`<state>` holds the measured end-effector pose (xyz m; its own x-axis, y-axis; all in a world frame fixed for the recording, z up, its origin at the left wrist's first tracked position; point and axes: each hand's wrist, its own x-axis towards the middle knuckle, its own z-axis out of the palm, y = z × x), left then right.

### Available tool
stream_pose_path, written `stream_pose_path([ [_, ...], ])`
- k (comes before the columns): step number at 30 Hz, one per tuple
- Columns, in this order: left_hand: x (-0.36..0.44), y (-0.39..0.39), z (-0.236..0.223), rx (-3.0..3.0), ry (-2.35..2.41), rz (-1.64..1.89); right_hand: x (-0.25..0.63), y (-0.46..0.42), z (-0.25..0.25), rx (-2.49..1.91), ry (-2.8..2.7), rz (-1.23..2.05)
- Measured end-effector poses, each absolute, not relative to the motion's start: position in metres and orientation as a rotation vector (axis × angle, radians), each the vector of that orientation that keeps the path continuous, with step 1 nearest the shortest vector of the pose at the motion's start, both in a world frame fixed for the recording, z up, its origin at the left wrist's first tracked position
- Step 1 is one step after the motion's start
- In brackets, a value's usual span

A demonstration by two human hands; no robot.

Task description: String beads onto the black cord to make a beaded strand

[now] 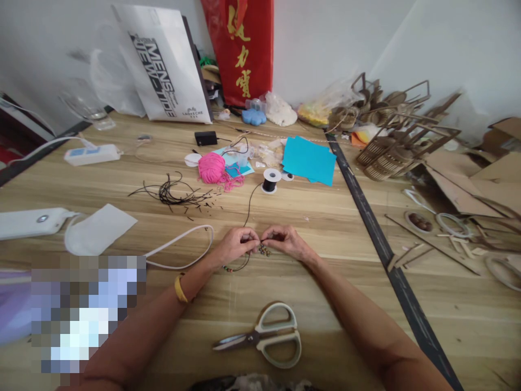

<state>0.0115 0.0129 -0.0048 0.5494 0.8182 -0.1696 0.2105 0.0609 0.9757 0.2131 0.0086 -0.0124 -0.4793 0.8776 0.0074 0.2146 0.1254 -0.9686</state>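
left hand (237, 243) and right hand (287, 241): fingers pinched together, apparently on black cord (249, 206), likely light, limp; best gripped beside beads (265, 251) just below them.

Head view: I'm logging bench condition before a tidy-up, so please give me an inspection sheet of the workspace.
Surface: wood-grain table, dark strip running across its right part.
Work things: black cord, small beads by the fingertips, spool, scissors lying untouched.
Clutter: black cord scraps, pink yarn, blue sheets.
Hands: left hand and right hand pinch black cord, fingertips close together.
Cables: white cable at the power strip.
Surroundings: white bag and red bag near the wall; woven baskets at right.
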Motion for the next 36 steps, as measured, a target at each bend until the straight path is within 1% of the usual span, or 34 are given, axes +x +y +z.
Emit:
stream_pose_path([
  [13, 0.0104, 0.0135, -0.0079, 1.468, 0.934, 0.549, 0.2143, 0.0090, -0.0127, -1.020, -1.756, 1.453],
  [36, 0.0113, 0.0136, -0.0061, 1.443, 0.935, 0.544, 0.2149, 0.0093, -0.0138, -1.035, -1.778, 1.441],
])
